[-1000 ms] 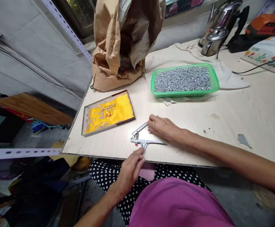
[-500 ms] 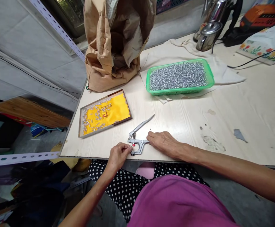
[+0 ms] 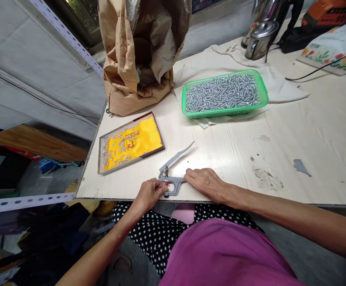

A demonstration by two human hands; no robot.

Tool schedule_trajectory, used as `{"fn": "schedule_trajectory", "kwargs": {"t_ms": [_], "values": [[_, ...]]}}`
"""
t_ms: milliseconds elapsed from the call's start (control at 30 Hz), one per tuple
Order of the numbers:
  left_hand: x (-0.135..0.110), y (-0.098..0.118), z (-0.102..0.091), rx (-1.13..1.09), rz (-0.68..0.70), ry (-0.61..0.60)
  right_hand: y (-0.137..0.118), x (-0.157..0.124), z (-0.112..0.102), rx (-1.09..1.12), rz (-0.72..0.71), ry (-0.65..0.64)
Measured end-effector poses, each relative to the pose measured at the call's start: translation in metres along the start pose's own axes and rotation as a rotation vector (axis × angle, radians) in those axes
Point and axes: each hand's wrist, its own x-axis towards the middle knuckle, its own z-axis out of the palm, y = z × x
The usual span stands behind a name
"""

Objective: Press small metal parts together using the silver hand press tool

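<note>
Grey snap-fastener pliers (image 3: 175, 181) lie on the table near its front edge. Their upper handle is raised away from the lower one, with a spring and a red tip at the jaw. My right hand (image 3: 207, 183) is closed around the end of the lower handle. At the mouth of the jaw, my left hand (image 3: 150, 192) is pinched, thumb and fingers together; whatever small piece it holds is hidden by the fingertips. A shallow box (image 3: 160, 147) with a yellow bottom and small silver pieces lies beyond my left hand.
Behind the pliers stands a green plastic basket (image 3: 264, 95) full of small silver metal pieces, resting on a white cloth (image 3: 286, 95). A large open brown paper bag (image 3: 122, 95) is at the back left. Metal pots (image 3: 260, 39) and an orange tool (image 3: 324, 20) occupy the back right.
The view has shifted slightly. My left fingertips remain at the jaw, and my right hand keeps its hold on the lower handle. The pliers' handles are still spread.
</note>
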Motion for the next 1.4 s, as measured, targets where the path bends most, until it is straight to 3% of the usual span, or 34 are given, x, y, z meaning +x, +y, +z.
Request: {"fn": "schedule_trajectory", "kwargs": {"t_ms": [333,533,700,833,1033,1200,1400], "values": [[-0.007,-0.012,0.004,-0.148,-0.048,-0.079,-0.003,-0.008,0.017,-0.088,-0.082,0.178],[-0.005,-0.016,0.011,-0.376,-0.235,-0.148,-0.001,-0.004,0.009,-0.014,-0.054,0.091],[-0.001,-0.014,0.010,-0.389,-0.307,-0.200,0.002,0.004,0.005,0.048,0.022,0.013],[0.001,-0.013,0.009,-0.400,-0.329,-0.223,0.004,0.006,-0.002,0.064,0.084,-0.039],[0.003,-0.011,0.007,-0.414,-0.352,-0.262,0.027,0.006,-0.011,0.014,0.057,0.090],[0.002,-0.007,0.005,-0.419,-0.360,-0.271,0.044,0.020,-0.011,0.002,0.061,0.011],[0.001,-0.009,0.007,-0.436,-0.360,-0.256,0.042,0.032,-0.019,-0.012,0.067,-0.006]]}}
